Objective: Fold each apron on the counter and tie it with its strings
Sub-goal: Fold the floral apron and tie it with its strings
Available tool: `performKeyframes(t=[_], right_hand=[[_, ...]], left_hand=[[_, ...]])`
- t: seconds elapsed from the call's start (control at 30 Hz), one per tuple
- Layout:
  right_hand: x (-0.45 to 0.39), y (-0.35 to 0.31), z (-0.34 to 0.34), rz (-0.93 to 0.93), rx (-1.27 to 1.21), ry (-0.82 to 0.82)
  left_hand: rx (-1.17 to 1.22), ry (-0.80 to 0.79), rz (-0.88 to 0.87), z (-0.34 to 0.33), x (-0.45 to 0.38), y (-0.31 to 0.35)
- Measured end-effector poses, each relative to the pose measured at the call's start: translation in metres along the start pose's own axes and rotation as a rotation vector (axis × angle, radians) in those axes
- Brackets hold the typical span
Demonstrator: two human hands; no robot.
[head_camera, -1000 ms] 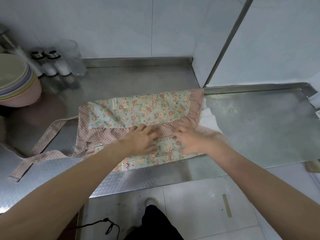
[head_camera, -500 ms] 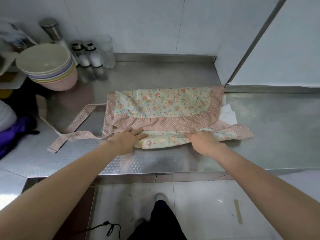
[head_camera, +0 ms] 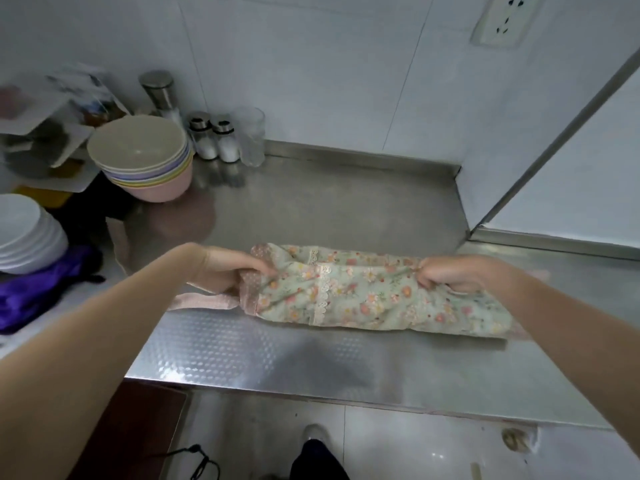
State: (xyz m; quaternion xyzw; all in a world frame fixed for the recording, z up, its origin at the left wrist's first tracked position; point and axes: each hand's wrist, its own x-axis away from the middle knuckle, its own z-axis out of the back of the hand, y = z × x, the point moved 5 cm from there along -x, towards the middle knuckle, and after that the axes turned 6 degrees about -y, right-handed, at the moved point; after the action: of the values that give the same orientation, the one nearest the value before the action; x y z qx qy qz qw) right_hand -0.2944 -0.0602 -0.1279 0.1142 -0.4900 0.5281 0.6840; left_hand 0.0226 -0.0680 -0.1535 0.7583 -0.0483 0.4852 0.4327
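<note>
A floral apron (head_camera: 370, 296) with pink dotted trim lies folded into a long narrow band across the steel counter (head_camera: 329, 209). My left hand (head_camera: 228, 268) grips its left end at the pink trim. My right hand (head_camera: 446, 273) pinches the far edge near the right end. A pink dotted string (head_camera: 204, 301) trails from the left end under my left wrist; another stretch of string (head_camera: 119, 242) runs further left.
Stacked pastel bowls (head_camera: 145, 161) stand at the back left, with shakers (head_camera: 216, 140), a metal grinder (head_camera: 159, 91) and a glass (head_camera: 251, 136) behind. White plates (head_camera: 24, 233) and purple cloth (head_camera: 38, 289) sit at the far left. A wall corner (head_camera: 464, 202) juts in at right.
Both hands lifted the near edge of the apron and folded it away from me, narrowing it into a band. My hands moved apart to the ends and closed on the fabric.
</note>
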Motion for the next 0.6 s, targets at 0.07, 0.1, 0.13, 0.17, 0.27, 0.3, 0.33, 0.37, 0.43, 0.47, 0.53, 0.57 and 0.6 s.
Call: performKeyframes(t=[0.07,0.1,0.13,0.17,0.27,0.3,0.33,0.37,0.43,0.47,0.53,0.57,0.6], right_hand=[[-0.018,0.005,0.008,-0.016,-0.111,0.046],[-0.027,0.009,0.011,-0.026,-0.16,0.07],[-0.034,0.01,0.014,-0.035,-0.185,0.112],[-0.044,0.012,0.017,-0.037,-0.194,0.145],[-0.066,0.0,0.023,-0.046,-0.109,0.175],[-0.071,-0.008,0.029,-0.017,0.018,0.192],[-0.079,-0.016,0.035,0.009,0.16,0.201],[-0.081,-0.026,0.038,0.027,0.289,0.2],[-0.085,-0.044,0.036,0.093,0.408,0.162],[-0.09,-0.05,0.032,0.133,0.406,0.134],[-0.098,-0.062,0.02,0.218,0.376,0.103],[-0.102,-0.064,0.015,0.252,0.378,0.107],[-0.106,-0.063,0.011,0.266,0.393,0.116]], left_hand=[[0.137,0.015,-0.102,0.015,-0.001,-0.003],[0.139,0.031,-0.12,0.02,-0.002,-0.004],[0.097,0.043,-0.111,0.021,-0.004,-0.005],[0.036,0.071,-0.084,0.022,-0.009,-0.008],[-0.131,0.306,-0.061,0.032,-0.032,-0.013],[-0.155,0.389,-0.075,0.036,-0.038,-0.012],[-0.21,0.462,-0.077,0.038,-0.043,-0.01],[-0.31,0.539,-0.055,0.04,-0.043,-0.007],[-0.482,0.637,0.006,0.043,-0.044,-0.001],[-0.527,0.657,0.024,0.044,-0.044,0.001],[-0.606,0.671,0.049,0.047,-0.047,0.005],[-0.633,0.672,0.074,0.049,-0.05,0.005],[-0.652,0.685,0.092,0.051,-0.051,0.004]])
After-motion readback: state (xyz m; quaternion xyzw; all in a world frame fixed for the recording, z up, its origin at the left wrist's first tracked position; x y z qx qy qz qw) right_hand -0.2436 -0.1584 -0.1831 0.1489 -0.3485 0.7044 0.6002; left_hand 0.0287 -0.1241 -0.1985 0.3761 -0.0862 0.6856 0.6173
